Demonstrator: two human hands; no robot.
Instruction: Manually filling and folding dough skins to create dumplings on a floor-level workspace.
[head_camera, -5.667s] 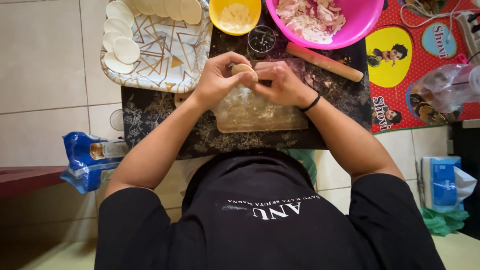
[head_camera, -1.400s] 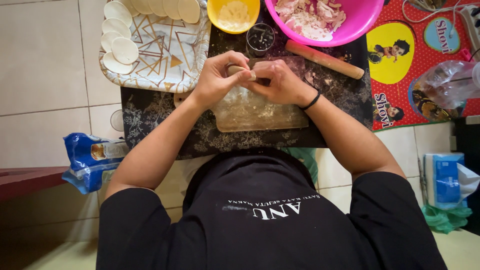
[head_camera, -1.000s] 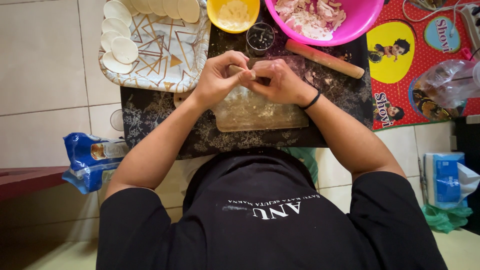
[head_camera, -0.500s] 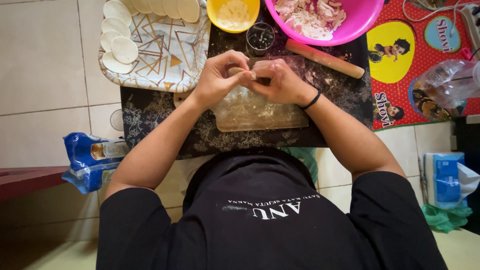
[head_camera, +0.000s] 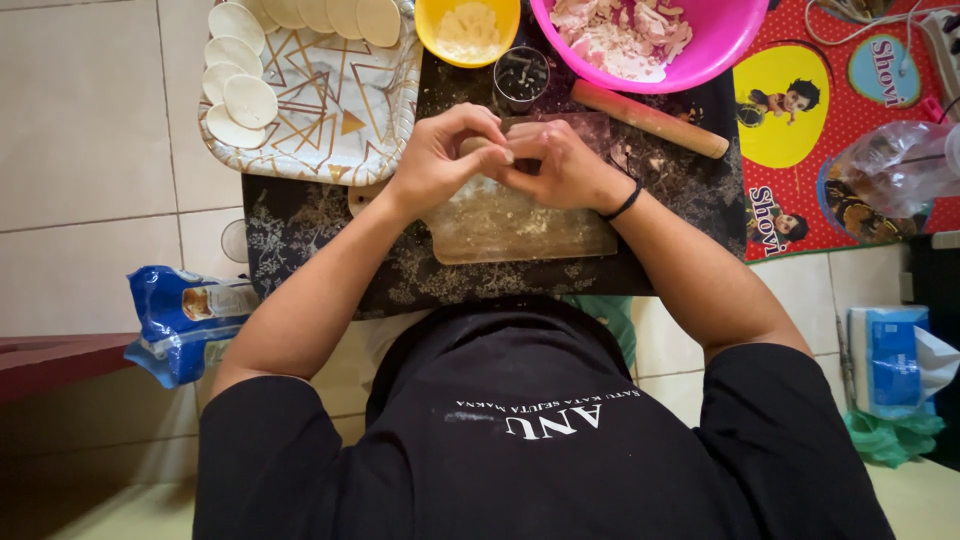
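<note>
The board (head_camera: 520, 222) under the hands looks like pale wood, matt and dusted with flour; the rolling pin (head_camera: 650, 118) is smooth bare wood; the dough rounds (head_camera: 248, 100) on the tray (head_camera: 330, 120) are soft, matt and floury, and the tray itself has a smooth printed surface with a faint sheen. The pink bowl (head_camera: 700, 55) and the yellow bowl (head_camera: 440, 45) are glossy plastic; the dark mat (head_camera: 300, 230) looks like a smooth sheet with a speckled print; the floor (head_camera: 90, 130) is smooth glazed tile; the blue packet (head_camera: 185, 320) is shiny crinkled plastic film, and the shirt (head_camera: 540, 450) is matt black cloth.
</note>
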